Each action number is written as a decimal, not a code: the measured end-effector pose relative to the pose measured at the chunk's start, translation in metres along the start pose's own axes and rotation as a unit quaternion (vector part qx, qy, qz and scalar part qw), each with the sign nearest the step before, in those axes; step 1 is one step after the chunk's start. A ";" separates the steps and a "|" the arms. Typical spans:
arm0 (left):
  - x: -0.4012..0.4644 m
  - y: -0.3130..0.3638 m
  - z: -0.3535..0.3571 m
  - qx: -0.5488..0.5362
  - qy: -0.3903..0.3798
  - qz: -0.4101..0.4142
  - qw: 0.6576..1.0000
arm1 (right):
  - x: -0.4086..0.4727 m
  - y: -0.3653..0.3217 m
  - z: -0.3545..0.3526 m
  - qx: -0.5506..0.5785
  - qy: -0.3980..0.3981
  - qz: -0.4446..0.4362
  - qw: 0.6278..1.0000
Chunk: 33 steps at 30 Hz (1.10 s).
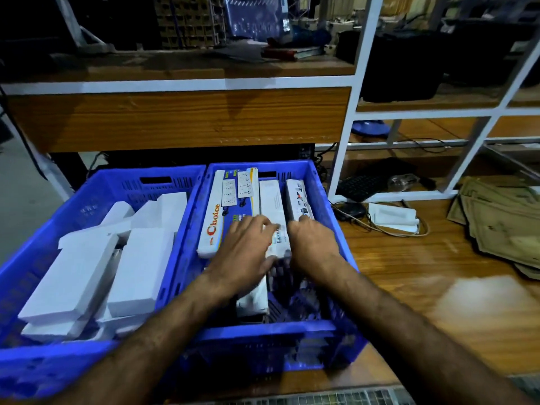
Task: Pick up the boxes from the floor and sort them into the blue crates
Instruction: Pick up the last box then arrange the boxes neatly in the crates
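A long white box (274, 217) lies in the right blue crate (330, 217) between a "Choice" power-strip box (212, 220) and another printed box (298, 200). The left hand (245, 252) rests on it with fingers spread flat, and the right hand (314, 244) presses beside it, fingers curled loosely, gripping nothing. The left blue crate (96, 188), touching it, holds plain white boxes (137, 270).

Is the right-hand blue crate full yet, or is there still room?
Still room. The right crate holds long boxes standing side by side toward its far end, but dark crate bottom shows bare at the near end behind both hands.
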<state>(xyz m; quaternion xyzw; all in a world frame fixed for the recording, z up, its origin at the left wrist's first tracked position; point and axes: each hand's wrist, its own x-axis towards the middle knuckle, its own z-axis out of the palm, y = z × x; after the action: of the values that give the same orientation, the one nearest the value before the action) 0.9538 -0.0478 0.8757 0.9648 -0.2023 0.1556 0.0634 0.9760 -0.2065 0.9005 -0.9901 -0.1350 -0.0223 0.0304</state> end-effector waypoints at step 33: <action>-0.032 -0.076 -0.027 0.059 -0.104 -0.078 0.990 | 0.011 -0.045 0.009 0.086 0.024 -0.117 0.989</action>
<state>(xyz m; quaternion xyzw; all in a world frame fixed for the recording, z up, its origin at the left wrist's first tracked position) 0.9497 0.0378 0.8860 0.9906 -0.1229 0.0605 -0.0028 0.9750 -0.1601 0.8941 -0.9605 -0.2503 -0.0382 0.1157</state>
